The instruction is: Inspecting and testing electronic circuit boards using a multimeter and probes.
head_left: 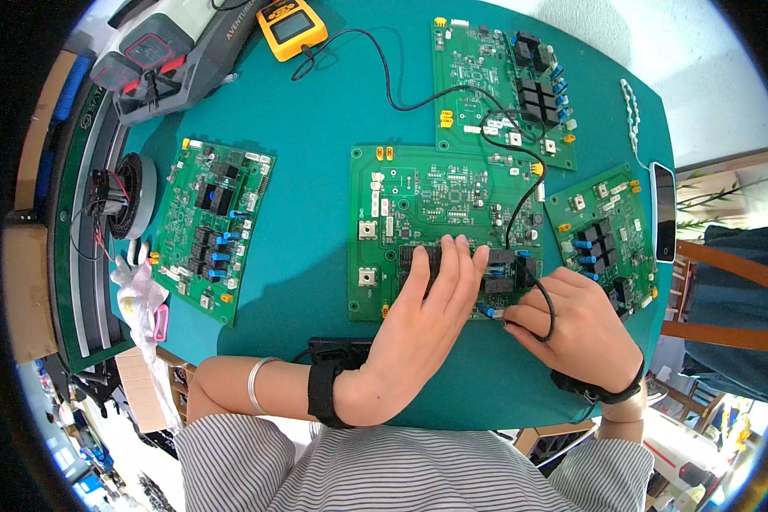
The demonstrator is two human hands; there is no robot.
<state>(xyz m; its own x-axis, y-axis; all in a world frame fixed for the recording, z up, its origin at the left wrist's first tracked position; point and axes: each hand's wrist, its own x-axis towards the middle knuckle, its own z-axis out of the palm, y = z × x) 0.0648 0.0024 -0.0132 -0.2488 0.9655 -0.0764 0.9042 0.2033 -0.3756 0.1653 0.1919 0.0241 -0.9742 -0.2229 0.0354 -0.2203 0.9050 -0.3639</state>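
Observation:
A large green circuit board (427,205) lies at the middle of the teal table (316,128). My left hand (422,320) rests flat on its near edge, fingers spread over black parts, holding the board down. My right hand (576,320) is closed around a black probe lead (520,200) and touches its tip to the board's near right corner. The lead's black wire runs back over the boards to a yellow multimeter (292,26) at the far edge.
Three more green circuit boards lie around: one at the left (213,226), one at the far right (499,85), one at the right (606,230). A white phone (662,209) sits at the right edge. A grey tool case (158,64) stands far left.

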